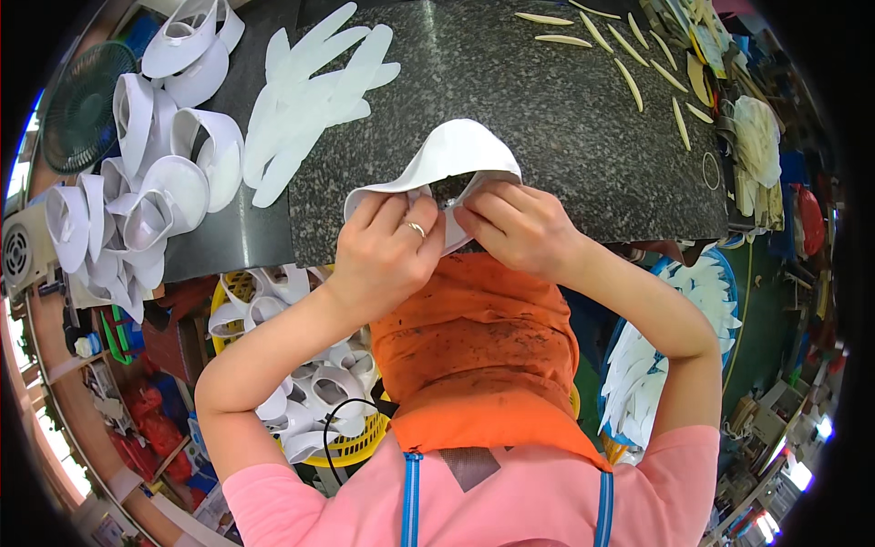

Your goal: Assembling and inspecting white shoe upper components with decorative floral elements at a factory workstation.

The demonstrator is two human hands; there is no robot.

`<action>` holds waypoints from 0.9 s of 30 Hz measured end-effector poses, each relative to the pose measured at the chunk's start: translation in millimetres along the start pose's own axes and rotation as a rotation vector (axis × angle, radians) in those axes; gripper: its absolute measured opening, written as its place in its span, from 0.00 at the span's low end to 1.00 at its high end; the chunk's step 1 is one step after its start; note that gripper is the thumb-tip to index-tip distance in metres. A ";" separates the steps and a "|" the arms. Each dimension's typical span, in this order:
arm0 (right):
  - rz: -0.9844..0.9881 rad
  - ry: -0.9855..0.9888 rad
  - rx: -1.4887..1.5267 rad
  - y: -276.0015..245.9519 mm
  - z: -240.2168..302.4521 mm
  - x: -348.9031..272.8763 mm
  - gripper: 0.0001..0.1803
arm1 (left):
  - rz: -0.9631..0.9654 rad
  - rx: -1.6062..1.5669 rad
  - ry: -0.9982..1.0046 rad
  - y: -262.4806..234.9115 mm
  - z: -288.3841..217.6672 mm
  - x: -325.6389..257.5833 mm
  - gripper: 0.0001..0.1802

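White curved piece (460,149) at the near edge of the bench (592,146); left hand (387,246) and right hand (524,228) pinched closed on it; I'd keep tension even tbh

Held white piece (460,150) smooth, matt; bench (565,137) glossy, stone-like; orange apron (474,333) creased cloth; yellow basket (369,439) plastic

pink top (533,497) | stained orange apron (474,333) | blue straps (411,501) | left hand (387,244): silver ring (416,230)
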State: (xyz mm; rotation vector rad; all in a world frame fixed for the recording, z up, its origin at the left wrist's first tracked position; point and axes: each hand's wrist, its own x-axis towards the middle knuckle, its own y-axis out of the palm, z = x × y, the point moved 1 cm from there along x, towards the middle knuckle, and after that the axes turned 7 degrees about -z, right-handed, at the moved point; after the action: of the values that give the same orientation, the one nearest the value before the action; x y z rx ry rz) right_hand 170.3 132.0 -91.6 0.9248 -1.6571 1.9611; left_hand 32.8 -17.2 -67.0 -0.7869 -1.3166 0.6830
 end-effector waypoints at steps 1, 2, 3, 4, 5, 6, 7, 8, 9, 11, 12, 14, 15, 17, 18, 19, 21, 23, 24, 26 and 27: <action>0.019 0.036 0.023 -1.7 0.4 2.2 0.10 | -0.057 -0.018 0.030 1.9 0.1 -1.7 0.12; 0.017 0.039 0.027 -3.6 0.0 3.8 0.10 | -0.114 -0.037 0.061 3.6 -0.2 -3.5 0.11; 0.044 0.067 0.059 -5.8 -0.7 5.6 0.10 | -0.110 -0.041 0.062 5.6 -0.1 -5.3 0.11; 0.071 0.095 0.090 -6.9 -0.9 6.9 0.09 | -0.147 -0.037 0.073 7.1 -0.2 -7.0 0.10; 0.070 0.101 0.091 -6.6 0.2 8.2 0.09 | -0.185 -0.034 0.084 7.6 0.2 -8.2 0.10; 0.107 0.094 0.080 -7.1 1.5 8.0 0.09 | -0.182 -0.040 0.084 7.9 0.3 -8.1 0.10; 0.144 0.087 0.070 -7.6 3.2 7.8 0.09 | -0.161 -0.044 0.090 7.0 1.4 -8.3 0.10; 0.147 0.093 0.071 -9.0 6.5 7.3 0.09 | -0.140 -0.047 0.096 6.1 1.6 -7.8 0.11; 0.215 0.089 0.026 -9.1 11.7 6.9 0.12 | -0.136 -0.049 0.094 3.5 0.7 -6.9 0.11; 0.350 0.012 -0.107 -14.2 23.5 7.1 0.21 | -0.021 -0.016 0.087 -1.8 -1.6 -5.7 0.10; 0.351 0.012 -0.105 -18.0 27.7 6.8 0.21 | -0.020 -0.017 0.086 -1.7 -1.7 -6.5 0.10; 0.367 0.029 -0.193 -23.4 32.8 5.5 0.25 | -0.005 0.031 0.124 -3.2 0.0 -9.8 0.10; 0.362 0.030 -0.196 -25.3 32.8 2.5 0.25 | -0.005 0.033 0.129 -5.8 3.0 -11.1 0.10; 0.361 0.032 -0.121 -28.9 30.6 -6.1 0.25 | 0.074 -0.134 0.158 -14.9 8.7 -14.9 0.13; 0.352 0.034 -0.130 -26.9 27.1 -7.5 0.25 | 0.071 -0.129 0.169 -20.8 14.5 -15.2 0.13; 0.336 0.052 -0.063 -26.3 26.0 -8.4 0.25 | 0.116 -0.327 0.057 -31.0 18.6 -15.8 0.14; 0.318 0.071 0.001 -26.2 26.7 -5.9 0.26 | 0.162 -0.525 -0.052 -38.9 19.2 -22.2 0.15; 0.411 0.002 -0.100 -29.0 29.5 2.6 0.23 | -0.005 -0.462 0.045 -39.5 16.9 -34.5 0.16; 0.414 -0.008 -0.102 -29.4 29.4 8.2 0.23 | -0.014 -0.458 0.040 -41.3 8.8 -24.2 0.16; 0.492 -0.110 -0.242 -36.0 26.9 15.1 0.23 | -0.062 -0.220 0.079 -41.6 -26.8 14.0 0.13; 0.530 -0.053 -0.123 -42.1 17.9 19.5 0.21 | -0.008 -0.178 0.017 -28.6 -29.7 18.6 0.19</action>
State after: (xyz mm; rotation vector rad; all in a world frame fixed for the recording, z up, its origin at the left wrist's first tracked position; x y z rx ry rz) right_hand 189.4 121.3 -46.9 0.5274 -2.1972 2.1320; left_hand 64.8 -21.8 -35.2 -0.9286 -1.3773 0.5560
